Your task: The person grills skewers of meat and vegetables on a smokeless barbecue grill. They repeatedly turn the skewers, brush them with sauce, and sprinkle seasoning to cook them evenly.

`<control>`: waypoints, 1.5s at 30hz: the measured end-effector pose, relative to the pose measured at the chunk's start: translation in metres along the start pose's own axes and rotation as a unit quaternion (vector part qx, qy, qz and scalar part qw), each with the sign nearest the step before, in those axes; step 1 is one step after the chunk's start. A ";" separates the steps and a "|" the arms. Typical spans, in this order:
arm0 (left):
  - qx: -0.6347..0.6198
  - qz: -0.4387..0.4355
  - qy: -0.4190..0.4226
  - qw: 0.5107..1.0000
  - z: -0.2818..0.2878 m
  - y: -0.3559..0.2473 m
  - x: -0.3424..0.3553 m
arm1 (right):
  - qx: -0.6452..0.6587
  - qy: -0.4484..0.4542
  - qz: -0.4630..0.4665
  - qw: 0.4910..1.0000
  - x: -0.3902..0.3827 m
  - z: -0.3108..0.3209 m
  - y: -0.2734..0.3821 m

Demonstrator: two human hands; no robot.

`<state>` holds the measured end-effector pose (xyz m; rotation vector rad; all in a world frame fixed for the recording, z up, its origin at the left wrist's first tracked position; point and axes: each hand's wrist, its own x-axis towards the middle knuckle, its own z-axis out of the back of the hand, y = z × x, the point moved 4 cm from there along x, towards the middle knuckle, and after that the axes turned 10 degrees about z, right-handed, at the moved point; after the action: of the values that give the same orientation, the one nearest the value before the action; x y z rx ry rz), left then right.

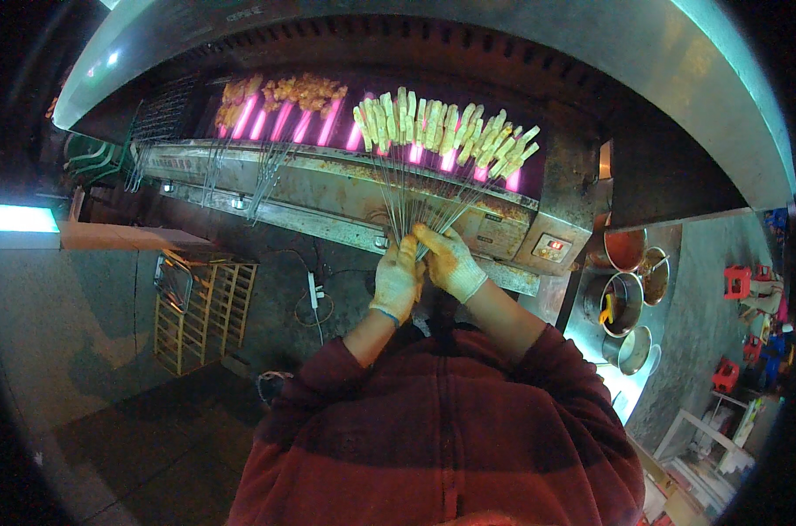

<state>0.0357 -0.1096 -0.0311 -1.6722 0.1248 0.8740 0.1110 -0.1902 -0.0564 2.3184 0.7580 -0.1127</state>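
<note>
At the front of the grill (328,206), both gloved hands are together, slightly right of its middle. The left hand (398,285) and right hand (453,266) are each in a closed grip on a fanned bundle of metal skewers (404,206); the gloves hide the skewers' lower ends. Pale, stick-shaped pieces (442,127) at the far ends lie over the right half of the grill, above pink-glowing heating tubes (415,152).

Browned pieces (306,90) occupy the grill's left half, covering parts of the tubes there; their skewers (271,180) project over the front edge. Wire mesh (165,105) stands at the grill's left end. A metal hood (722,79) overhangs the grill from behind.

A control box (552,249) with a lit red display adjoins the grill's right front. Right of the grill, a tabletop (621,394) carries several pots, one dark inside (621,307) with a yellow utensil (607,309). On the near side of the grill, toward its left, are a slatted yellow rack (205,316) and a white power strip (313,289) with trailing cable. Red stools (738,282) are well apart, far right of the grill.
</note>
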 end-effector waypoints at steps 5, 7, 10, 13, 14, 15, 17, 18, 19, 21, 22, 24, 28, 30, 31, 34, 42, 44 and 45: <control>-0.045 0.068 0.040 0.996 0.006 0.001 0.003 | 0.072 0.075 -0.156 0.982 0.007 -0.004 0.004; 0.003 0.073 0.033 0.997 0.008 -0.002 -0.001 | 0.081 0.087 -0.157 0.980 0.016 -0.003 -0.001; 0.078 0.066 0.073 0.992 0.025 0.016 0.011 | 0.016 0.102 -0.129 0.986 0.023 0.004 -0.017; 0.311 -0.059 0.005 0.949 0.037 -0.004 0.005 | -0.051 0.084 -0.086 0.991 0.027 0.006 -0.025; 0.407 -0.119 -0.042 0.905 0.035 -0.018 -0.003 | -0.067 0.074 -0.073 0.992 0.027 0.006 -0.024; 0.440 -0.154 -0.090 0.880 0.037 -0.020 -0.011 | -0.120 0.081 -0.074 0.987 0.023 -0.001 -0.018; 0.499 -0.219 -0.185 0.818 0.033 -0.020 -0.028 | -0.227 0.094 -0.075 0.967 0.013 -0.025 0.004; 0.519 -0.247 -0.202 0.793 0.026 -0.028 -0.032 | -0.205 0.090 -0.041 0.974 0.018 -0.017 -0.004; 0.537 -0.275 -0.221 0.766 0.017 -0.037 -0.034 | -0.183 0.086 -0.007 0.979 0.028 -0.003 -0.022; 0.578 -0.273 -0.260 0.724 0.016 -0.018 -0.009 | -0.227 0.070 0.027 0.971 0.033 0.000 -0.037; 0.554 -0.225 -0.239 0.765 0.015 -0.021 -0.002 | -0.289 0.050 0.035 0.955 0.033 0.000 -0.036; 0.497 -0.129 -0.191 0.837 0.013 -0.025 0.007 | -0.408 0.007 0.056 0.911 0.034 0.001 -0.031; 0.356 -0.253 -0.120 0.892 0.021 -0.013 0.016 | -0.647 0.086 0.098 0.752 0.011 -0.043 0.014; 0.291 -0.322 -0.076 0.898 0.029 0.026 0.040 | -0.722 0.091 0.095 0.680 -0.005 -0.054 0.029; 0.213 -0.283 -0.022 0.935 0.028 0.032 0.043 | -0.755 0.087 0.093 0.643 -0.011 -0.052 0.036; -0.130 0.018 0.165 0.978 0.004 0.024 0.021 | -0.600 0.063 0.101 0.791 -0.006 -0.001 0.033; -0.365 0.186 0.356 0.840 -0.016 -0.017 -0.026 | -0.106 0.022 -0.002 0.994 -0.017 -0.011 0.031; -0.409 0.217 0.390 0.796 -0.016 -0.015 -0.012 | -0.059 0.001 -0.014 0.998 -0.015 -0.025 0.037; -0.430 0.231 0.407 0.772 -0.016 -0.016 -0.004 | -0.035 -0.010 -0.020 0.999 -0.011 -0.031 0.041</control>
<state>0.0489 -0.1203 -0.0155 -2.9054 0.8729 0.4773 0.1206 -0.1997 -0.0056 2.2335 0.7857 -0.1245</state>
